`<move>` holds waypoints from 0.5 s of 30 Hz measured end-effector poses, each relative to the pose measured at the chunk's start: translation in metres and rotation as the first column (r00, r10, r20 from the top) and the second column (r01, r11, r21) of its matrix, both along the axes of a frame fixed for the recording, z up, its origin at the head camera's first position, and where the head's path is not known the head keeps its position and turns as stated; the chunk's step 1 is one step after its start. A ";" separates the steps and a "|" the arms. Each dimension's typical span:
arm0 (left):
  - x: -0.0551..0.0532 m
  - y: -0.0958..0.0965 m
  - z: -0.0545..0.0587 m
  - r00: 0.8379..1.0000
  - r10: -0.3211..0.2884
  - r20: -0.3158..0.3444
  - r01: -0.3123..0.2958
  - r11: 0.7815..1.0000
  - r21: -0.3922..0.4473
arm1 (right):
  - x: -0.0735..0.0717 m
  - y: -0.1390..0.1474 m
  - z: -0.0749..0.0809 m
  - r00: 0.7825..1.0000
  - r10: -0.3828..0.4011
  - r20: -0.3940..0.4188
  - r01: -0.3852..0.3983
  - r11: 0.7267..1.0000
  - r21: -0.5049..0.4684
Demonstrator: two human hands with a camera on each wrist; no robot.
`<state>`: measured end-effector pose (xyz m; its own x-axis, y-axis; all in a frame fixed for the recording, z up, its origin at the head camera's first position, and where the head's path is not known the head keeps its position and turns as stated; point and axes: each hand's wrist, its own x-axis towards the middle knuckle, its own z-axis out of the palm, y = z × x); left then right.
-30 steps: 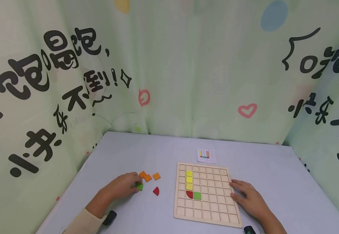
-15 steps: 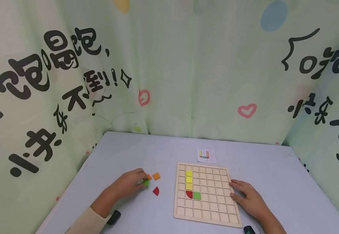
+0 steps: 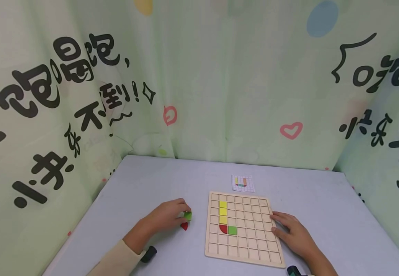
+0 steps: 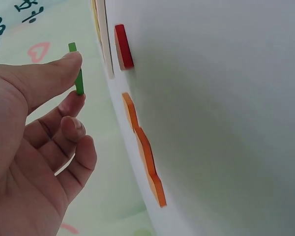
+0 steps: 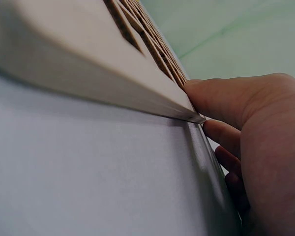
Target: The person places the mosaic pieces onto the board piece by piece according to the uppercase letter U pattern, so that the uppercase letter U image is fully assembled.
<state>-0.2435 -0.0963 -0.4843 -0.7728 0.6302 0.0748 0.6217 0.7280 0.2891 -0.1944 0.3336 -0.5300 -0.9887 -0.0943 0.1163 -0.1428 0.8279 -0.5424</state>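
My left hand [image 3: 166, 216] pinches a green square tile [image 4: 79, 81] between thumb and fingertips, raised over the table. In the head view the tile overlaps the upper part of a red quarter-round tile [image 4: 123, 46] lying on the table. Three orange square tiles [image 4: 146, 150] lie in a row there too, hidden behind the hand in the head view. On the right, my right hand [image 3: 294, 234] touches the right edge of a wooden grid board [image 3: 251, 245], its thumb at the rim. Three yellow tiles [image 3: 223, 211], a red quarter-round tile [image 3: 223, 229] and a green tile [image 3: 232, 230] sit in the board's cells.
Behind the board lies a small printed pattern card [image 3: 242, 183] with a coloured U shape on a grid. The white table [image 3: 172, 176] is backed by a pale green curtain [image 3: 199, 84] with black lettering. Dark wrist cameras [image 3: 149, 254] sit at both wrists.
My left hand has moved right with the green tile, passing over the orange tiles toward the loose red tile. The right hand and the board have stayed in place.
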 end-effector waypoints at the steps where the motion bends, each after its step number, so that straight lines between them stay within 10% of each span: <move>1: 0.000 0.003 0.001 1.000 -0.002 0.001 0.002 1.000 -0.007 | 0.000 0.000 0.000 1.000 0.001 0.000 -0.001 1.000 0.002; 15: 0.003 0.030 0.001 0.999 -0.030 0.023 0.030 0.999 -0.016 | -0.001 0.001 -0.002 1.000 0.002 -0.008 -0.002 1.000 0.010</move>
<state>-0.2403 -0.0661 -0.4830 -0.7550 0.6541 0.0475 0.6367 0.7138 0.2917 -0.1952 0.3347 -0.5318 -0.9876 -0.0973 0.1235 -0.1487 0.8329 -0.5330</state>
